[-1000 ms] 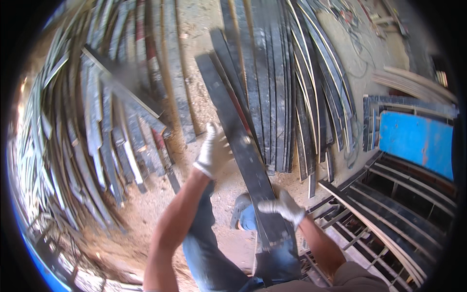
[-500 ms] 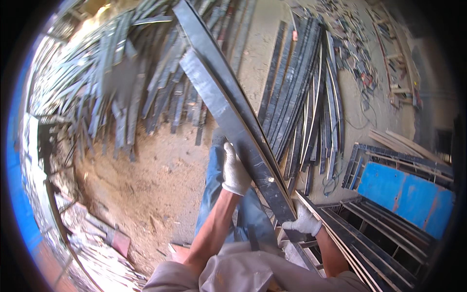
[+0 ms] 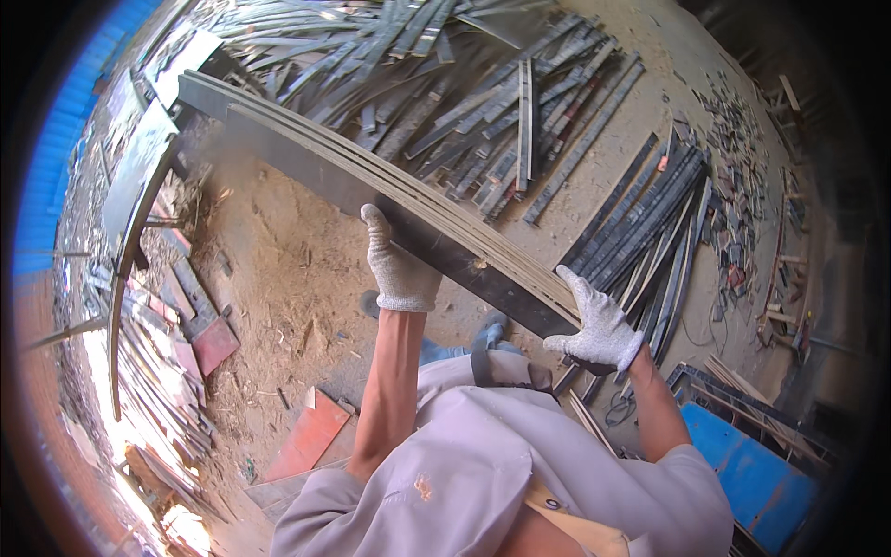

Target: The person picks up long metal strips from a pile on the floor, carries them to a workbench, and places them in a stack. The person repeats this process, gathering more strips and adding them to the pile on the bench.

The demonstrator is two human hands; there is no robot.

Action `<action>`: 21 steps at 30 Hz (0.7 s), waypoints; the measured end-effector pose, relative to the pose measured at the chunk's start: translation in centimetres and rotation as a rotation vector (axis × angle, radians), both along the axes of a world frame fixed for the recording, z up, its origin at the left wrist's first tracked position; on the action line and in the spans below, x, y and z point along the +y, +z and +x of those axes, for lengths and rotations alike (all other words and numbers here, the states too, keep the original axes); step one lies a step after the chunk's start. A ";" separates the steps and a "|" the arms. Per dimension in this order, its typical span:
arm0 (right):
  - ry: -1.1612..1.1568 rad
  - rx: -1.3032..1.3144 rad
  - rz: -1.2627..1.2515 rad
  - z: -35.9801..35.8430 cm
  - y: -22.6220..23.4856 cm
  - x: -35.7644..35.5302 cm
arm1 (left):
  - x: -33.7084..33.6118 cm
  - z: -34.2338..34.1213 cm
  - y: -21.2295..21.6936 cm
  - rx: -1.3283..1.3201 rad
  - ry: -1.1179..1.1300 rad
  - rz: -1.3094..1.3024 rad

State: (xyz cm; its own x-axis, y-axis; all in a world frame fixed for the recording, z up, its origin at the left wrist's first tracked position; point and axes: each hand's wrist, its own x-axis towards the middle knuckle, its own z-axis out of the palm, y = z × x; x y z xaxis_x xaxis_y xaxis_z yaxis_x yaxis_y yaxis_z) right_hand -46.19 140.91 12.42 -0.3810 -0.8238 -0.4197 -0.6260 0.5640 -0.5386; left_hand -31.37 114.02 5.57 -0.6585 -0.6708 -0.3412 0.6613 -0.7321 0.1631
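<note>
Black-faced stack of long flat boards [image 3: 455, 262] is held aslant above the brown sandy floor [image 3: 278, 297], at least three pale edges showing along its upper side. Two white-gloved hands grasp it: the left hand [image 3: 404, 265] near its middle, thumb against the dark face, the other fingers mostly hidden; the right hand [image 3: 599, 325] at its right end, fingers clasping the corner. Beyond the stack lies one heap of dark narrow strips [image 3: 418, 130], too overlapped to count; right of it, one bundle of dark strips [image 3: 640, 218]. Below its left half lie one orange-red flat panel [image 3: 309, 434] and one pinkish square piece [image 3: 214, 346], a broad stretch of floor running up to the stack's lower edge. One blue rectangular panel [image 3: 752, 473] sits below its right end.
</note>
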 end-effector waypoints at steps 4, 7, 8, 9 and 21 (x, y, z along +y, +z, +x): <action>0.090 -0.330 0.141 3.6 0.2 -12.0 | -9.1 8.5 -0.1 -0.207 0.159 0.097; 0.178 -0.521 0.099 7.4 -1.1 -20.4 | -16.1 14.3 0.2 -0.375 0.237 0.108; 0.202 -0.530 0.128 8.6 -0.7 -23.5 | -18.2 16.0 0.7 -0.412 0.247 0.131; 0.238 -0.534 0.151 9.5 -0.1 -26.9 | -20.4 17.7 1.0 -0.404 0.288 0.127; 0.521 -0.488 0.268 15.7 -0.3 -63.9 | -48.5 29.3 -1.6 -0.383 0.617 0.146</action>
State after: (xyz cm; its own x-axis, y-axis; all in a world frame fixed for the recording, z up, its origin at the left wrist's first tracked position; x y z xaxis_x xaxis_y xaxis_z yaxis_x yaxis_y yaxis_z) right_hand -30.45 76.97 12.14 0.3091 -0.6929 -0.6515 -0.5730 0.4111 -0.7090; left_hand -2.12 65.48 3.93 0.0066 -0.8107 -0.5854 0.8761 -0.2776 0.3942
